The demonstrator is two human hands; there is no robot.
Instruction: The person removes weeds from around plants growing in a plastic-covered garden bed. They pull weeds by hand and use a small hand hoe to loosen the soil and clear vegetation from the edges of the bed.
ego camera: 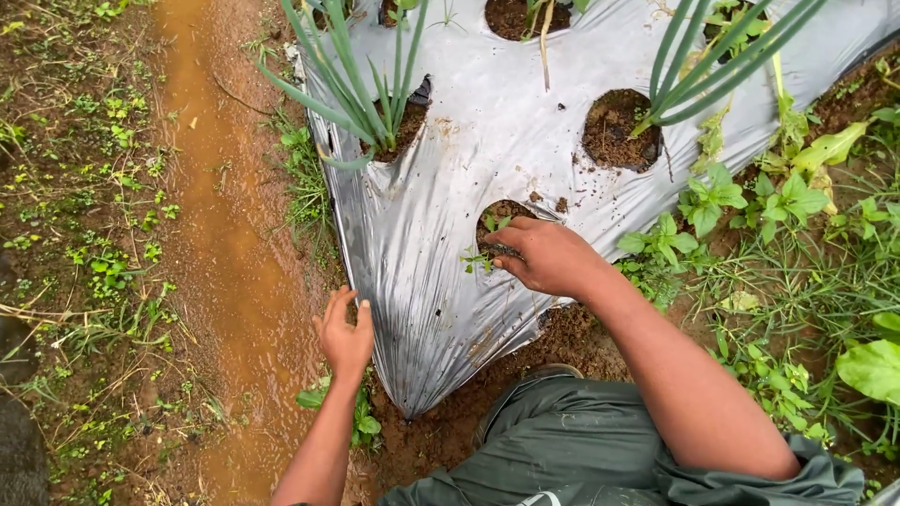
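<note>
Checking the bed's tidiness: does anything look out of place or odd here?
Small weeds sprout in the planting hole where the right hand works, and soil crumbs dirty the silver plastic mulch nearby.

Bare forearms without sleeves, dark green trousers (562, 440) — creased, dirt-flecked fabric

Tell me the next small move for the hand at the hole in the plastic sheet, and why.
Probably pinch and lift: the right hand already has its fingertips on small green weeds at the nearest hole in the silver sheet, while the left hand presses the sheet's edge.
</note>
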